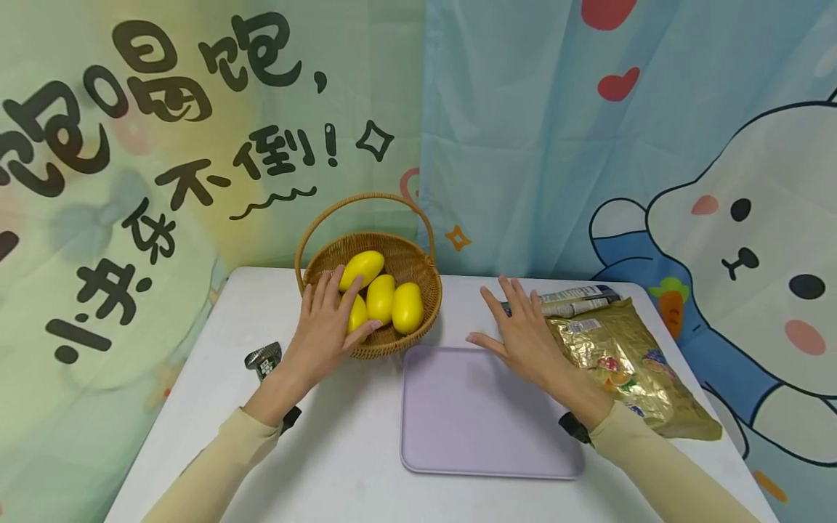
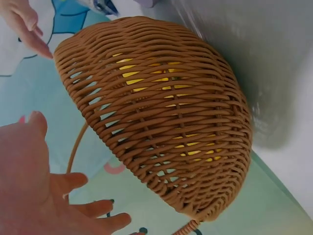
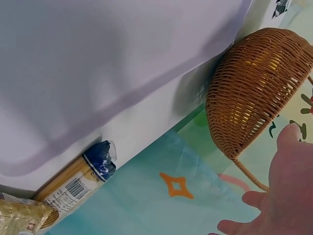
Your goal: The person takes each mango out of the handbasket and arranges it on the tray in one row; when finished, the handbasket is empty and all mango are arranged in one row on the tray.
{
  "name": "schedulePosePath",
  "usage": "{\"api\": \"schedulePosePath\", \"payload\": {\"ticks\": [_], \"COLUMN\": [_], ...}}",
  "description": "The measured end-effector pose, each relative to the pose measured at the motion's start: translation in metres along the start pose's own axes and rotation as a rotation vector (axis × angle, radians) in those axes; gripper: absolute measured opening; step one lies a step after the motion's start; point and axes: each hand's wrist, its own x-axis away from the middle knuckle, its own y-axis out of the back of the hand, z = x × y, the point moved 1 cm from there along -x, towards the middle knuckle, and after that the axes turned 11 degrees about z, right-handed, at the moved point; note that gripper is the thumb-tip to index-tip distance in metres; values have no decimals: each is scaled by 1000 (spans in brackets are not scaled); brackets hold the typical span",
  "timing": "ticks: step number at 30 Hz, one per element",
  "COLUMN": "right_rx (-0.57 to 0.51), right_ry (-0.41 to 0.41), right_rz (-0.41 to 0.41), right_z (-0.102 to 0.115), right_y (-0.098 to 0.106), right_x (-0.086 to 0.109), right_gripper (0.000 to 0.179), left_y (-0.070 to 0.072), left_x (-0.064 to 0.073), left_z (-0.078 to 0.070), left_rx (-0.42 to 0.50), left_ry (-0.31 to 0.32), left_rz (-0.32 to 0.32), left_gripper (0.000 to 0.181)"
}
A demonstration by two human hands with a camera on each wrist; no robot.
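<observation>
A brown wicker basket (image 1: 379,351) with a tall handle stands at the back, holding several smooth yellow oval fruits (image 1: 407,309). My left hand (image 1: 320,323) hovers at the basket's front left side, fingers spread, partly covering one fruit; in the left wrist view this hand (image 2: 29,181) is apart from the weave. My right hand (image 1: 526,338), also spread and holding nothing, hangs above the far right part of a pale purple tray (image 1: 484,436). Gaps in the basket wall (image 3: 259,83) let yellow show through in both wrist views.
Right of the tray lies a gold bag (image 1: 628,356) with fruit pictures. Behind it are long packs (image 1: 578,296), one blue-ended with a barcode (image 3: 76,187). A small black patterned object (image 1: 264,357) sits by my left wrist. Printed curtains (image 1: 497,145) hang behind the white table (image 1: 340,465).
</observation>
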Motion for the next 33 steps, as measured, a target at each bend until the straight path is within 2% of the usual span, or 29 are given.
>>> {"api": "schedulePosePath", "payload": {"ticks": [6, 11, 16, 20, 23, 29, 33], "right_rx": [10, 32, 52, 63, 47, -5, -17], "right_ry": [10, 9, 16, 28, 33, 31, 31], "right_rz": [-16, -17, -20, -28, -24, 0, 2], "right_z": [2, 2, 2, 3, 5, 11, 13], "right_y": [-1, -2, -3, -4, -4, -5, -6], "right_x": [0, 2, 3, 2, 1, -2, -3], "right_gripper": [86, 88, 88, 87, 86, 86, 85], "left_y": [3, 4, -1, -6, -8, -13, -16], "left_x": [8, 12, 14, 16, 17, 17, 15], "left_z": [7, 15, 19, 21, 23, 28, 35], "left_rx": [55, 113, 149, 178, 245, 470, 528], "left_ry": [-49, -31, -1, 51, 119, 275, 341], "left_rz": [-175, -310, -382, -405, -368, -110, 8], "left_gripper": [71, 66, 62, 62, 65, 77, 85]}}
